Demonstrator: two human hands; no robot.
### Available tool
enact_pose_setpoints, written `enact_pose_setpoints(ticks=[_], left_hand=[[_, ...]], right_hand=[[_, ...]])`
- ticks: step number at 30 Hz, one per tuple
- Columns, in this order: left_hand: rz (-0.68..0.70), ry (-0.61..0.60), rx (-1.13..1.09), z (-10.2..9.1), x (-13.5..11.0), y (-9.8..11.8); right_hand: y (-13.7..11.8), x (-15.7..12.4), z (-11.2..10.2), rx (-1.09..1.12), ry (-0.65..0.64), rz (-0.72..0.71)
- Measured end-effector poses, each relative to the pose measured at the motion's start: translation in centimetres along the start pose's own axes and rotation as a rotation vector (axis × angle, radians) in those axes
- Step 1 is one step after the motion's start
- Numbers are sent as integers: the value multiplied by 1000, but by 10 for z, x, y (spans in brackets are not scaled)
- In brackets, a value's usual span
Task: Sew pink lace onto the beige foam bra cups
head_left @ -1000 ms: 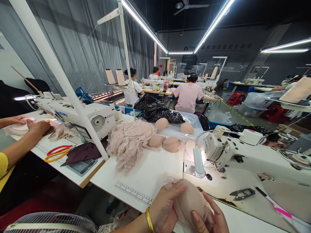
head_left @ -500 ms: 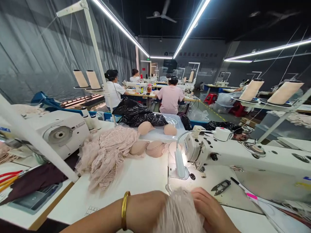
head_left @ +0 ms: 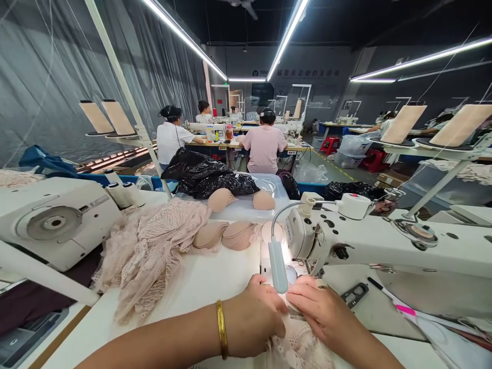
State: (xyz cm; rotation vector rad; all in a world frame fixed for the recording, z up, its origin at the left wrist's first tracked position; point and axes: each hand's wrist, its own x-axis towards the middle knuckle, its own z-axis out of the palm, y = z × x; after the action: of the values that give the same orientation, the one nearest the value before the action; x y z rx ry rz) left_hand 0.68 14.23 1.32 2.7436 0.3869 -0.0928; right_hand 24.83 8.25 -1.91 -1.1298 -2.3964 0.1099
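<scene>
Pale pink lace fabric (head_left: 303, 343) hangs toward me below both hands, in front of a white sewing machine (head_left: 369, 233). My left hand (head_left: 261, 315), with a gold bangle at the wrist, has its fingers closed on the lace. Beside it, my right hand (head_left: 317, 307) presses its fingers together on the same lace, close to the needle area. A grey lamp (head_left: 277, 266) on a bendy neck lights this spot and partly hides the fingertips and the needle.
A heap of lace (head_left: 154, 246) lies left, beside stacked bra cups (head_left: 239, 236). Thread snips (head_left: 355, 295) and a pink-banded tool (head_left: 405, 309) rest right of my hand. Another machine (head_left: 57, 220) stands left. Thread cones (head_left: 403, 124) rise at right. Co-workers (head_left: 265, 146) sit ahead.
Both hands have moved forward with the lace, up to the lamp and needle area. The lace, raised and blurred before, now hangs lower. The camera view has shifted slightly.
</scene>
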Motion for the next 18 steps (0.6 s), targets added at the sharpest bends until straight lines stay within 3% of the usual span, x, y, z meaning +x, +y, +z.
enact_pose_setpoints(ticks=[4,8,13,18], left_hand=[[-124,-33,8,3,5,15],[-207,-30,-10,-1,11,26],[-234,3,6,-7,14,34],[-195,70,9,4,18,31]], right_hand=[[0,5,-1,-39,-33,102],[5,2,1,-83,-40,113],[14,-5,8,-157,-45,176],[20,-8,13,-227,-37,167]])
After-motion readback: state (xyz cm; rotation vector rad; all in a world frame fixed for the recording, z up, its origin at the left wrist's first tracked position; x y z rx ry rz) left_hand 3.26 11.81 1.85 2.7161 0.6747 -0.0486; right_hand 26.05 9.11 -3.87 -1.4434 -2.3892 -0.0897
